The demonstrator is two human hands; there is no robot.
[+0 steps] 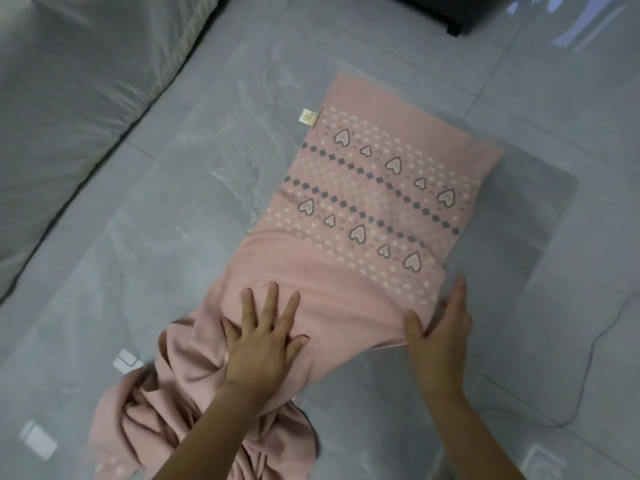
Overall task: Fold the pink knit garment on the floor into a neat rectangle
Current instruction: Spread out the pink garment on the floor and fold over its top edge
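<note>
You are kneeling over the pink knit garment (346,244), which is lying on the grey tiled floor (554,116) and running diagonally from the near middle of the floor out toward its far right. The far portion is lying flat in a roughly rectangular shape, showing bands of hearts, grey diamonds and pale dots, and a small cream label (308,118) is sticking out at its far left corner. The near portion is bunching into loose folds and creases close to you, between your forearms.

Your left hand (263,337) is pressing palm-down on the plain pink area just below the patterned bands, with the fingers spread wide and flat on the fabric and the thumb angling out to the right. Your right hand (440,327) is sitting at the garment's right edge, standing on its side with the fingers held together and pointing away from you along that edge, while the thumb is lying on top of the fabric; whether those fingers are tucked under the edge, you cannot tell from here.

A grey bedding edge (69,116) is lying along the floor's left side, well apart from the garment. A thin cable (588,344) is curving across the tiles to your right, and a dark furniture base (460,15) is sitting at the far edge.
</note>
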